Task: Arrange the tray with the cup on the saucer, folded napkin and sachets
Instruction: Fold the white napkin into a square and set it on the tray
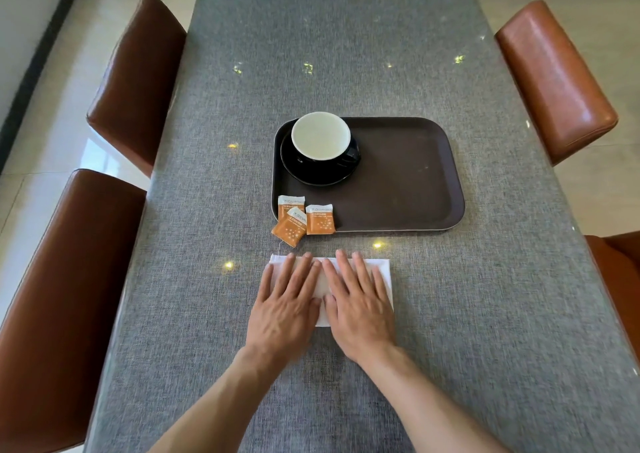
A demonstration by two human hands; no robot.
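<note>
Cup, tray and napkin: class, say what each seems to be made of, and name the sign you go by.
Cup: likely glazed ceramic, glossy black outside, pale inside. Tray: probably plastic, matte dark brown with a moulded raised rim. Napkin: thin white paper or cloth, lying flat under both hands; the view cannot settle which.

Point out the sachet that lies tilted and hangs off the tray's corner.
The front-left sachet: it sits askew, overlapping the rear-left sachet and reaching past the tray onto the tablecloth. The right sachet lies square.
</note>
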